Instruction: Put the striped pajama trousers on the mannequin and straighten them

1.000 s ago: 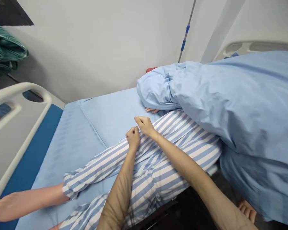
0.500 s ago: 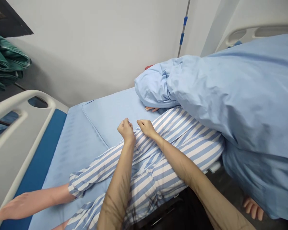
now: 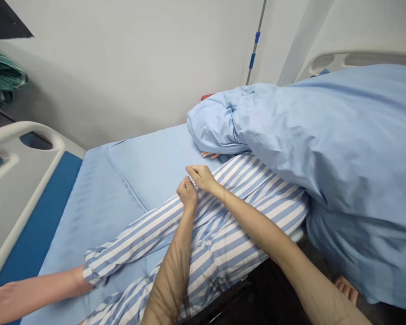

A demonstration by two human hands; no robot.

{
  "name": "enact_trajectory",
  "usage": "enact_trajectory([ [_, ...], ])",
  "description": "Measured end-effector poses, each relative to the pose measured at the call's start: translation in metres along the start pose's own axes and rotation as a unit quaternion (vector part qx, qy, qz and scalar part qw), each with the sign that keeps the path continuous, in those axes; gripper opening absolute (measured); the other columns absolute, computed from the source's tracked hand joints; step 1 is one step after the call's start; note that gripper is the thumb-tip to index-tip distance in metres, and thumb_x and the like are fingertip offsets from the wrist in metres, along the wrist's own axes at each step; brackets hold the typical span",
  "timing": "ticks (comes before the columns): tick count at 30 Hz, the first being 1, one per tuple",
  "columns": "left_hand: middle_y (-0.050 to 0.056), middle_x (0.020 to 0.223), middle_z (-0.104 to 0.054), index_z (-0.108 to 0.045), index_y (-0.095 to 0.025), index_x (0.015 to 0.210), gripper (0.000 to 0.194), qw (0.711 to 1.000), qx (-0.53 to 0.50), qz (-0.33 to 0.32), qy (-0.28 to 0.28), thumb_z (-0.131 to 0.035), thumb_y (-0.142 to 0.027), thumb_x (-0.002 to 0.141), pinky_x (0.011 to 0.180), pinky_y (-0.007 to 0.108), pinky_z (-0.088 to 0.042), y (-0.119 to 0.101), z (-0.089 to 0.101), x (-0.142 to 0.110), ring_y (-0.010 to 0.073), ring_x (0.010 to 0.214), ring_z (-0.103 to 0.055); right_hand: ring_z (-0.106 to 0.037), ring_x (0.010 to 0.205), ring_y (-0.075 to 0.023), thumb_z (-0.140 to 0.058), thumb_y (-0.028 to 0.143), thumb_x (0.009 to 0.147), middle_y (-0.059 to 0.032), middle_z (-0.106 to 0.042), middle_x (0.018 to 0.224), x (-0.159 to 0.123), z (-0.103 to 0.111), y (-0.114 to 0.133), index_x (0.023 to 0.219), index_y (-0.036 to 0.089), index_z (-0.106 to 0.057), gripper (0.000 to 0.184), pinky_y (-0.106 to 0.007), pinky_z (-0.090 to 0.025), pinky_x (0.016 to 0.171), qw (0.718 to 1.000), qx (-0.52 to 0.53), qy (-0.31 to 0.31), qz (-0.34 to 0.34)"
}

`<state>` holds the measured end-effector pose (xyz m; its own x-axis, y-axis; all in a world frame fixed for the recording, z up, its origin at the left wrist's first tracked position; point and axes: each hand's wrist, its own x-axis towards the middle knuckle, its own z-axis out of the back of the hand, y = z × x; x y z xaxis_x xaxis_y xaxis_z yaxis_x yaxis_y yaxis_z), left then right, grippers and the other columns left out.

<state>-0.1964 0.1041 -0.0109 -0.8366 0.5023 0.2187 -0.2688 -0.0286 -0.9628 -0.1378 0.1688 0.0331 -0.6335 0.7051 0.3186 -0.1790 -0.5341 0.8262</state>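
Left hand (image 3: 187,194) closed, fingertips bunched into the striped pyjamas (image 3: 243,216); right hand (image 3: 201,177) curled on the same cloth just beside it, grip unclear; pyjamas cover a manikin's limb (image 3: 37,300), lying on the blue bed sheet (image 3: 98,203), partly under a blue duvet (image 3: 325,135).

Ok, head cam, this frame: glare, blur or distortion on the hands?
Head view: soft, even light, no hard glare on the left hand or right hand; both, and the striped pyjama fabric, look sharp. Wide-angle bowing shows in the white bed rail, and the forearms look stretched toward the bottom edge.
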Motion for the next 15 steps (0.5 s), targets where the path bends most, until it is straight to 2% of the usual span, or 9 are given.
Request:
enact_trajectory([
  [6,-0.004,0.045,-0.038,-0.039,-0.020,0.050,0.042,1.000,-0.012,0.024,0.013,-0.039,-0.036,0.089,0.055,0.024,-0.032,0.001,0.000,-0.001,0.0090,0.049,-0.037,-0.032,0.053,-0.0090,-0.040,0.038,0.094,0.0047,-0.035,0.051,-0.009,0.001,-0.026,0.054,0.019,-0.036,0.045,-0.025,-0.024,0.056,0.999,-0.018,-0.020,-0.027],
  [11,-0.005,0.042,-0.036,-0.039,-0.021,0.050,0.037,0.992,-0.083,0.090,0.018,-0.041,-0.035,0.084,0.050,0.024,-0.031,-0.025,-0.004,0.014,0.0085,0.043,-0.034,-0.034,0.053,-0.0092,-0.039,0.040,0.095,0.0045,-0.036,0.051,-0.007,-0.002,-0.030,0.053,0.019,-0.037,0.046,-0.024,-0.024,0.056,0.999,-0.007,-0.030,-0.034],
  [13,-0.005,0.043,-0.034,-0.037,-0.021,0.050,0.037,0.989,-0.116,0.091,0.006,-0.040,-0.036,0.084,0.048,0.024,-0.030,-0.036,-0.008,0.019,0.0081,0.042,-0.032,-0.035,0.052,-0.0091,-0.040,0.040,0.094,0.0045,-0.037,0.050,-0.006,-0.002,-0.028,0.053,0.019,-0.037,0.046,-0.024,-0.024,0.055,0.999,-0.003,-0.031,-0.033],
  [15,-0.005,0.043,-0.034,-0.035,-0.022,0.051,0.038,0.991,-0.108,0.083,-0.003,-0.037,-0.037,0.085,0.048,0.024,-0.029,-0.038,-0.014,0.018,0.0080,0.043,-0.031,-0.036,0.052,-0.0091,-0.039,0.039,0.094,0.0043,-0.038,0.050,-0.006,-0.001,-0.028,0.053,0.019,-0.039,0.046,-0.024,-0.025,0.056,0.999,0.006,-0.028,-0.031],
])
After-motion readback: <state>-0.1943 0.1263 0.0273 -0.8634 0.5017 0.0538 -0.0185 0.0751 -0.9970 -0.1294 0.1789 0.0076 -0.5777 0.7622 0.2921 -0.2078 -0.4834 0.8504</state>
